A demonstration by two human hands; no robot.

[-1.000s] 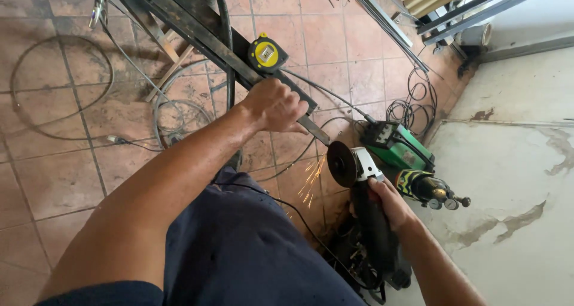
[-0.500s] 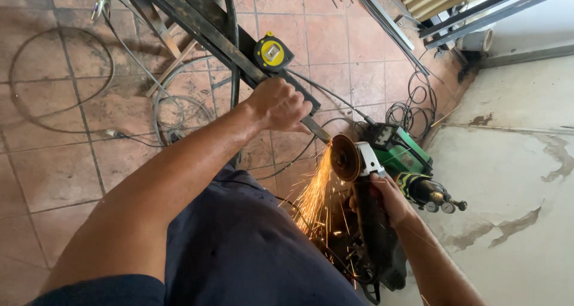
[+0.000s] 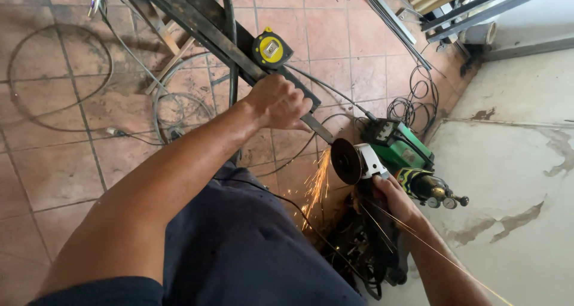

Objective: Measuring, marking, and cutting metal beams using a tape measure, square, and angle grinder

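Left hand (image 3: pixel 278 101) clamps the dark steel bar (image 3: pixel 197 19), which runs from upper left down to lower right; right hand (image 3: pixel 391 195) grips the angle grinder (image 3: pixel 359 162), whose disc is throwing sparks at the bar's end.

Two hands show: the left hand (image 3: pixel 278 102) and the right hand (image 3: pixel 391 195). One angle grinder (image 3: pixel 359 162) sits in the right, one metal bar (image 3: pixel 221 31) under the left, one tape measure (image 3: pixel 272 49) just beyond it. Beyond the right hand stands what looks like one green machine (image 3: pixel 397 144).

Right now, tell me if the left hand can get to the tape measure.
Probably yes. The left hand grips the metal bar, and the tape measure sits on that bar just beyond the knuckles with nothing between. It would have to let go first.
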